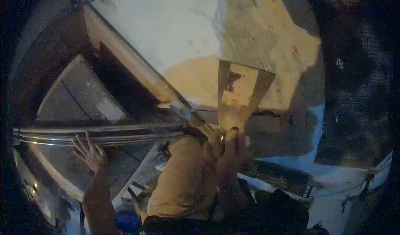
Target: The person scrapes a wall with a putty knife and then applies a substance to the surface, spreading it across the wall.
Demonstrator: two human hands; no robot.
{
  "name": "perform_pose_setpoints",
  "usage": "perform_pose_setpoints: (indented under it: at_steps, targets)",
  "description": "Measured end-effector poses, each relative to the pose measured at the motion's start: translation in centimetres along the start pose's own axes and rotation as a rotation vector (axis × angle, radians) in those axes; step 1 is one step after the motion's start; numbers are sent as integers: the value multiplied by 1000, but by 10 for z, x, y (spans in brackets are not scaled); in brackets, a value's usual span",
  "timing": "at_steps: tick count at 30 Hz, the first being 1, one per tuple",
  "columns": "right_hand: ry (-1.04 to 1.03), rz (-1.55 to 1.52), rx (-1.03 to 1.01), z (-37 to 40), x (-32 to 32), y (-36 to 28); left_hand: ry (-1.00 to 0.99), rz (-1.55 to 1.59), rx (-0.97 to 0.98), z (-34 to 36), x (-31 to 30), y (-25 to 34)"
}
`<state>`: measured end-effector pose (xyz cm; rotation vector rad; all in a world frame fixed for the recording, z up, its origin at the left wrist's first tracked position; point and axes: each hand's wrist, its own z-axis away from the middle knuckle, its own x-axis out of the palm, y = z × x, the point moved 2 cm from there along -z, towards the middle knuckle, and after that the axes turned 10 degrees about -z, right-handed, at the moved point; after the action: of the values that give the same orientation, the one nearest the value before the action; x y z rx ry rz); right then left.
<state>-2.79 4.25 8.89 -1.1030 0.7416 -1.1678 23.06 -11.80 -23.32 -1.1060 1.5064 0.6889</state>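
Note:
In the head view, my right hand [227, 147] is closed around the lower, narrow end of a wide putty knife [241, 94]. Its flared blade points up and carries a pale label with a dark red mark. Behind the blade lies a rough surface [254, 31], partly white and smooth, partly tan. My left hand [91, 152] has its fingers spread over a set of shiny parallel metal rails [137, 137] at the left. The fingertips appear to rest on them. The grip area of the knife is mostly hidden by my fingers.
A long pale edge strip [137, 62] runs diagonally from upper left to the centre. A grey panel [79, 97] lies behind the rails. My bent leg in tan trousers [179, 181] is between my hands. Dark netting [354, 72] covers the right.

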Motion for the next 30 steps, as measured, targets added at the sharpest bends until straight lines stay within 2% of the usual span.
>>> perform_pose_setpoints:
  at_steps: [3,5,7,9,10,12,14,20,22,24,28,30]
  targets:
    - [88,3,25,-1,12,0,21,27,8,-2,-2,1]
    - [156,160,114,3,22,6,3,43,12,-2,-1,-1]
    - [81,147,113,1,9,14,-1,47,17,2,2,-2]
    - [145,-1,93,0,8,17,11,50,12,-1,5,-2]
    - [250,-134,80,1,19,14,24,48,11,-3,5,-3]
    - [264,-156,16,0,20,13,35,44,12,1,6,-2]
    - [81,53,-81,-4,14,19,-7,31,6,3,8,-2]
    - [187,-164,130,6,35,11,12,48,-1,-4,0,-1]
    - [19,-184,27,-1,26,18,26,24,5,-4,2,0]
    - [-29,-168,-34,-1,26,22,21,39,6,-1,3,-2]
    - [113,-24,-71,1,36,14,43,77,-8,-2,6,-2]
    - [190,-4,-79,3,28,17,-62,20,-13,4,6,-2]
